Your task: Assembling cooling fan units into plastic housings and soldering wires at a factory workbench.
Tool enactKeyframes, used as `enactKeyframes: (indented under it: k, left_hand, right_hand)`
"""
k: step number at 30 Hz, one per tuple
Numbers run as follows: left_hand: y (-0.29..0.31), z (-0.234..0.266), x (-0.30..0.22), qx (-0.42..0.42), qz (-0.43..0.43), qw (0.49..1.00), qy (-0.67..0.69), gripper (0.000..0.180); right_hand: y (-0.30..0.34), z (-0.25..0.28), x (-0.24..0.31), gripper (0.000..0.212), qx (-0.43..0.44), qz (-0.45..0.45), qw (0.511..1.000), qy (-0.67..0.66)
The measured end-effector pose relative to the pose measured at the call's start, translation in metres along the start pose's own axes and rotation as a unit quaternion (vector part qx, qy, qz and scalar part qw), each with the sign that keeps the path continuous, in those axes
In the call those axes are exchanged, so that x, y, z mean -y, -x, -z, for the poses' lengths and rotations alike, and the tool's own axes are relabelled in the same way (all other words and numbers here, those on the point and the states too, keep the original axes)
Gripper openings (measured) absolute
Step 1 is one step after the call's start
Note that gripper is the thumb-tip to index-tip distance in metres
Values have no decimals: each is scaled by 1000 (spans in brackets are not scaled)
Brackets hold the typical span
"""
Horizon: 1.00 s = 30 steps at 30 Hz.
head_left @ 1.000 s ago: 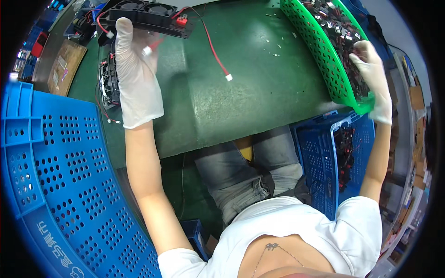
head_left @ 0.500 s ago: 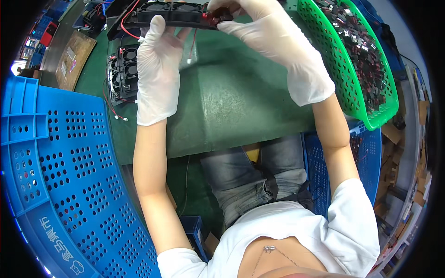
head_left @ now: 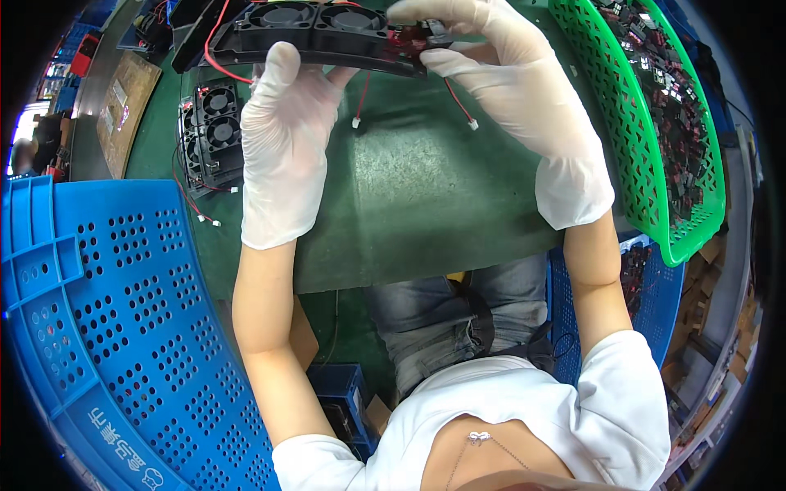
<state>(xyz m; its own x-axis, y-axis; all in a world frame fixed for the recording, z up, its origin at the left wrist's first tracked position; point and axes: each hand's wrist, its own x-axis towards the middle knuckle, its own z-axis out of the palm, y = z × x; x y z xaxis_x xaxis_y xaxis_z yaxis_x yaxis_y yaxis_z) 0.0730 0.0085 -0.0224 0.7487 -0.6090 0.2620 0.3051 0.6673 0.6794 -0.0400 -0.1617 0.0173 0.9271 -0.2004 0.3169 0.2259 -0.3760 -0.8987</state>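
A black fan assembly [head_left: 313, 24], with two round fans side by side in a long frame, is raised above the green tabletop at the top of the view. My left hand [head_left: 286, 151], in a white glove, grips its near edge with the thumb up and the fingers underneath. At the right end sits a small red-and-black part [head_left: 412, 37]. My gloved right hand [head_left: 520, 94] curves around that part, thumb below and fingers above; the exact contact is partly hidden. Thin red wires with white plugs [head_left: 472, 124] dangle under the assembly.
Another black fan assembly [head_left: 214, 135] lies on the green table [head_left: 409, 221] beyond my left wrist. A green basket [head_left: 652, 188] of small red-and-black parts stands at the right. Blue perforated crates [head_left: 155, 327] flank me. A brown board [head_left: 127, 106] lies at far left.
The fan assembly sits slightly lower and further right in view. My right hand has shifted right, its fingers wider around the small part. A second dangling wire now shows.
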Motion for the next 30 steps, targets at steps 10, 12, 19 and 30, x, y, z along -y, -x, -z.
enactKeyframes:
  k: [10,12,19,30]
  left_hand:
    - [5,-6,2,-32,16,999,5,64]
    - [5,-7,1,-35,3,999,-3,65]
    - [2,8,-2,-25,-3,1000,8,66]
    - [3,1,0,-27,-21,999,-6,61]
  right_hand:
    - [0,4,8,33,-16,85,994,71]
    - [-1,4,5,33,-19,89,994,58]
    - [-5,-1,16,28,-35,-1,999,4]
    - [-11,-7,-18,21,-65,164,984,-16]
